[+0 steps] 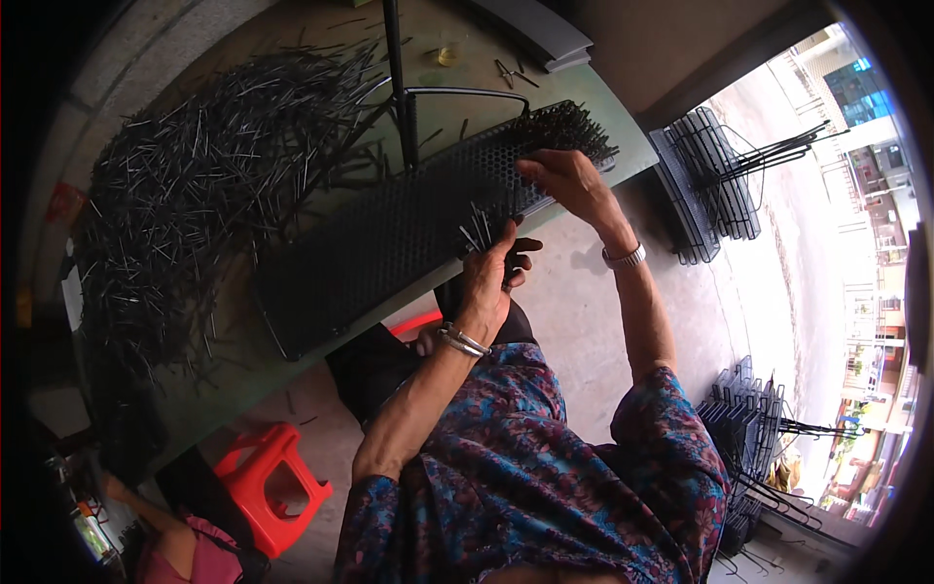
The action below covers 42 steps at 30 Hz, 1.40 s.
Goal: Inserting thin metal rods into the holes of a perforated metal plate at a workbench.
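The panel (389, 234), a long black perforated sheet, lies slantwise on the tabletop (243, 375), its near long edge hanging just past the tabletop's front rim. The left hand (489, 275) is closed round a small bunch of thin dark pins (477, 232), their tips standing up against the panel's near edge. The right hand (569, 180) rests on the panel's far right end, fingers curled down onto the holes; whether it pinches a pin I cannot tell. That right end already bristles with pins standing in the holes, while the rest of the panel shows bare holes.

A black post (397, 78) rises from behind the panel, with a thin wire frame bent beside it. Left of it a big loose heap (195, 185) of the same pins covers most of the tabletop's left half, spilling right up to the panel's left end. The only bare tabletop is a strip along the front and at the far right corner.

Below the tabletop's front rim a red stool (268, 477) stands on the concrete floor (584, 321). To the right, apart from the tabletop, black wire racks (710, 180) stand stacked, with another stack (749, 428) lower down; open floor lies between them and the person.
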Tool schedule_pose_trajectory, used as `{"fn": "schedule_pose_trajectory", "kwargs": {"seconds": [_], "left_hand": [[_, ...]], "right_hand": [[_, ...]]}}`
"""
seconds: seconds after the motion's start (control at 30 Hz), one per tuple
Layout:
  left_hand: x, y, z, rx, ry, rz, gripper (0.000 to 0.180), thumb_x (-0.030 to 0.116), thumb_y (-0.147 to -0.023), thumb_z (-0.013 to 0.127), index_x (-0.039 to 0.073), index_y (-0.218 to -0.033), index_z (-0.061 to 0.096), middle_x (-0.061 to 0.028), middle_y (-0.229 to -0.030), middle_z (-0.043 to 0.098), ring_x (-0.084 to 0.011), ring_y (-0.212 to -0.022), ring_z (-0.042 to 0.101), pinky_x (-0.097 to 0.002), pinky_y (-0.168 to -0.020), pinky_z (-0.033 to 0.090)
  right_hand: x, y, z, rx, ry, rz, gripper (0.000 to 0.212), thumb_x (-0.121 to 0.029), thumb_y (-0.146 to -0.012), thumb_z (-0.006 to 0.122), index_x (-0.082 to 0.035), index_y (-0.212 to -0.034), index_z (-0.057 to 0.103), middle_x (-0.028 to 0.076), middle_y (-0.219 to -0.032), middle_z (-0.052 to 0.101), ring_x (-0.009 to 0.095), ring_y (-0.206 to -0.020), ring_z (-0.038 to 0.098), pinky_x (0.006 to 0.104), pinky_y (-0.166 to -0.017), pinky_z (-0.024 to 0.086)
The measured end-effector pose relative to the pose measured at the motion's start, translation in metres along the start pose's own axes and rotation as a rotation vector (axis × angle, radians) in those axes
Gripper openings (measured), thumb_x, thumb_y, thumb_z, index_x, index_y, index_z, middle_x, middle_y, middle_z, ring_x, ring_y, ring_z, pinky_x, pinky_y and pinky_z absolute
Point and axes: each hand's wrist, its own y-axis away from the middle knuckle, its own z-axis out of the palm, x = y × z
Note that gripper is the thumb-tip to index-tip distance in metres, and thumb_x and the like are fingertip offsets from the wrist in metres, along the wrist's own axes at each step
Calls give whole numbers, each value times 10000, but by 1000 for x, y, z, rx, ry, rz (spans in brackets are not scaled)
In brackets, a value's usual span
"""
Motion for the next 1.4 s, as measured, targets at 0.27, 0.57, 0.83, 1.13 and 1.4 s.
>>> {"fn": "schedule_pose_trajectory", "kwargs": {"seconds": [0.27, 0.57, 0.83, 1.13, 1.4], "left_hand": [[3, 4, 7, 36, -107, -5, 280, 345, -881, 681, 131, -1057, 640, -56, -876, 712, -58, -615, 534, -178, -455, 298], [-1, -3, -3, 47, -101, -38, 314, 375, -903, 644, 111, -1072, 629, -70, -925, 704, -77, -671, 567, -210, -507, 350], [-18, -17, -7, -23, -10, -13, 276, 298, -957, 565, 63, -1094, 615, -114, -920, 696, -149, -769, 644, -274, -602, 488], [-6, -1, 4, 53, -51, -92, 217, 234, -957, 568, 67, -1087, 618, -90, -854, 679, -121, -686, 599, -245, -569, 460], [-15, -12, -9, 44, -24, -63, 190, 241, -953, 585, 67, -1026, 605, -38, -717, 583, -75, -574, 441, -216, -490, 333]], "right_hand": [[3, 28, 8, -111, -382, -85, 221, -187, -891, 641, 27, -945, 649, 34, -755, 634, 87, -694, 591, 255, -619, 485], [-6, 24, -13, 493, -240, -142, 136, -106, -904, 580, 13, -965, 603, 95, -788, 688, 148, -699, 665, 271, -637, 509], [25, -15, 8, 716, -10, -169, 121, -122, -913, 571, -27, -973, 615, 97, -762, 687, 156, -688, 674, 283, -620, 507], [31, -18, 1, 632, 62, -168, 116, -116, -912, 580, -20, -961, 622, 110, -790, 699, 162, -730, 694, 274, -643, 519], [36, -29, -5, 515, 264, -208, 120, -162, -858, 597, -84, -934, 648, 127, -806, 637, 303, -767, 631, 401, -661, 489]]}}
